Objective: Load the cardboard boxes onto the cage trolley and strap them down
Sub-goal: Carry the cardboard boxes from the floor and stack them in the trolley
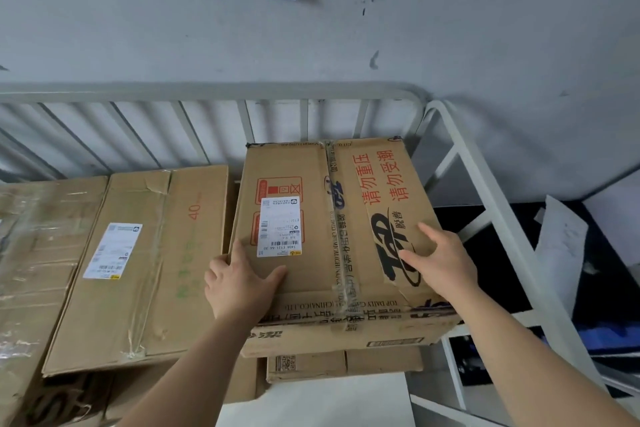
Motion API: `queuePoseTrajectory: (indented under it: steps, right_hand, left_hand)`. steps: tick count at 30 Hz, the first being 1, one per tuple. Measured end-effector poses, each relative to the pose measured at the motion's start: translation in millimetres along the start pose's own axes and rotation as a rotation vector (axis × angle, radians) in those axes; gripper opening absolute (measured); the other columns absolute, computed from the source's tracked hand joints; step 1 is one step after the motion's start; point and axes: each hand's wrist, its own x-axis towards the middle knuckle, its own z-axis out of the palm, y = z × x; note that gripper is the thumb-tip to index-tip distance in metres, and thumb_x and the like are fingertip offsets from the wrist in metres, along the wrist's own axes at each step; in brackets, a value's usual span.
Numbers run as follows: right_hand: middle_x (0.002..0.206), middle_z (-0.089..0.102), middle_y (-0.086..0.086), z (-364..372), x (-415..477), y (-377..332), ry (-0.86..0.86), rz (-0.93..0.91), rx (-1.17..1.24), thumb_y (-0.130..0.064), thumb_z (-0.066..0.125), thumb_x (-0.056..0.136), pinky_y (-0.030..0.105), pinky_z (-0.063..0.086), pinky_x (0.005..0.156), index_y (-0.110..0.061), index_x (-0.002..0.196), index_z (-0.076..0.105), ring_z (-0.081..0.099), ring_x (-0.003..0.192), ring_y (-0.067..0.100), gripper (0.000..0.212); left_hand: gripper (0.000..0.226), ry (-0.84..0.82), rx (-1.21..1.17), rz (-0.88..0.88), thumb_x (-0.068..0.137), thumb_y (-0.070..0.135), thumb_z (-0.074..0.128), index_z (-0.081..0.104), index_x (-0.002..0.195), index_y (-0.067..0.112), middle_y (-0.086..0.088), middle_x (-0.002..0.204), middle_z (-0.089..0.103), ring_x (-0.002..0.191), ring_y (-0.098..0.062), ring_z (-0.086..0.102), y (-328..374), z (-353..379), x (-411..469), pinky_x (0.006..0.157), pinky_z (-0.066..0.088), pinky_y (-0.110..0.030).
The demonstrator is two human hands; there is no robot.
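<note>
A cardboard box [332,218] printed with red characters and a dark logo sits right of the centre of the frame, inside the white bars of the cage trolley [485,191], its far edge close to the back rail. It rests on a lower box [346,362] that shows beneath its near edge. The left hand [242,277] lies on the box top at its left edge, just below a white shipping label [280,227], grip spread with the thumb pointing right; the outer fingers reach the edge. The right hand [441,263] presses flat on the right part of the top, over the logo, grip spread and fingers apart. At the left of the frame a long brown box [145,253] lies beside it, and a tape-wrapped box [38,253] lies at the far left. A grey wall [346,28] fills the upper half.
</note>
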Motion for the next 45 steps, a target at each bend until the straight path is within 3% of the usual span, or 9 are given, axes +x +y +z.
queuePoseTrajectory:
  steps: [14,18,21,24,27,29,33,38,45]
  right_hand:
    - [0.140,0.030,0.012,64.0,62.9,30.2,-0.113,-0.021,-0.053,-0.043,0.069,0.082,0.046,0.049,0.094,-0.029,0.151,0.018,0.048,0.117,0.030,0.087]
    - [0.142,0.026,0.015,66.4,61.4,25.9,-0.125,-0.014,-0.056,-0.040,0.067,0.083,0.049,0.043,0.102,-0.027,0.150,0.018,0.040,0.123,0.034,0.084]
    - [0.149,0.020,0.020,63.6,50.6,13.6,-0.073,-0.042,-0.239,-0.040,0.063,0.087,0.051,0.032,0.110,-0.025,0.147,0.027,0.028,0.133,0.038,0.072]
    - [0.155,0.017,0.016,57.6,29.8,-3.1,-0.008,-0.131,-0.296,-0.036,0.059,0.091,0.047,0.024,0.116,-0.021,0.144,0.037,0.021,0.141,0.035,0.060]
    - [0.148,0.038,0.008,49.2,3.1,-26.4,-0.007,-0.279,-0.247,-0.032,0.056,0.094,0.038,0.032,0.112,-0.014,0.144,0.037,0.036,0.135,0.024,0.057]
    - [0.142,0.047,0.004,42.0,-17.4,-45.2,-0.020,-0.369,-0.205,-0.028,0.055,0.094,0.034,0.037,0.109,-0.011,0.143,0.040,0.043,0.130,0.020,0.053]
    - [0.143,0.047,0.002,30.1,-65.7,-88.3,-0.010,-0.539,-0.234,-0.031,0.052,0.096,0.030,0.032,0.109,-0.011,0.143,0.040,0.042,0.132,0.018,0.053]
    - [0.134,0.054,-0.003,21.3,-139.4,-150.4,-0.015,-0.752,-0.210,-0.033,0.050,0.095,0.026,0.043,0.101,-0.016,0.138,0.047,0.050,0.120,0.012,0.046]
    - [0.142,0.048,0.000,34.4,-276.9,-233.4,-0.092,-1.005,-0.197,-0.036,0.049,0.096,0.025,0.029,0.109,-0.014,0.140,0.046,0.042,0.131,0.016,0.049]
  left_hand:
    - [0.100,-0.021,0.090,-0.006,0.076,0.060,0.065,0.010,0.148,0.019,-0.019,0.140,0.028,0.126,-0.039,0.031,-2.2,68.8,39.3,0.105,0.032,-0.047]
    - [0.101,-0.055,0.117,-0.004,0.080,0.061,0.061,0.003,0.150,0.017,-0.019,0.143,0.023,0.131,-0.038,0.026,-2.4,64.6,38.1,0.108,0.028,-0.046]
    - [0.096,-0.079,0.185,0.016,0.082,0.062,0.058,0.005,0.150,0.018,-0.017,0.149,0.019,0.136,-0.035,0.022,1.9,55.8,32.2,0.112,0.025,-0.046]
    - [0.078,-0.035,0.239,0.123,0.087,0.058,0.053,0.018,0.147,0.023,-0.008,0.155,0.018,0.140,-0.031,0.017,6.8,40.7,23.8,0.114,0.020,-0.044]
    - [0.055,0.030,0.244,0.270,0.093,0.053,0.042,0.031,0.144,0.034,0.007,0.154,0.025,0.142,-0.023,0.016,6.6,17.2,9.8,0.113,0.017,-0.040]
    - [0.046,0.081,0.204,0.317,0.095,0.049,0.041,0.042,0.139,0.035,0.011,0.147,0.039,0.138,-0.019,0.025,2.8,-2.0,-4.4,0.110,0.018,-0.038]
    - [0.040,0.138,0.159,0.346,0.094,0.044,0.043,0.053,0.131,0.032,0.013,0.136,0.052,0.128,-0.014,0.041,-13.5,-45.7,-41.1,0.108,0.025,-0.034]
    - [0.039,0.225,0.134,0.326,0.094,0.043,0.045,0.057,0.128,0.030,0.012,0.131,0.057,0.122,-0.014,0.049,-59.4,-113.6,-94.0,0.103,0.033,-0.031]
    - [0.030,0.419,0.058,0.158,0.090,0.039,0.055,0.067,0.113,0.025,0.008,0.118,0.065,0.111,-0.021,0.057,-165.0,-211.4,-195.5,0.096,0.037,-0.033]
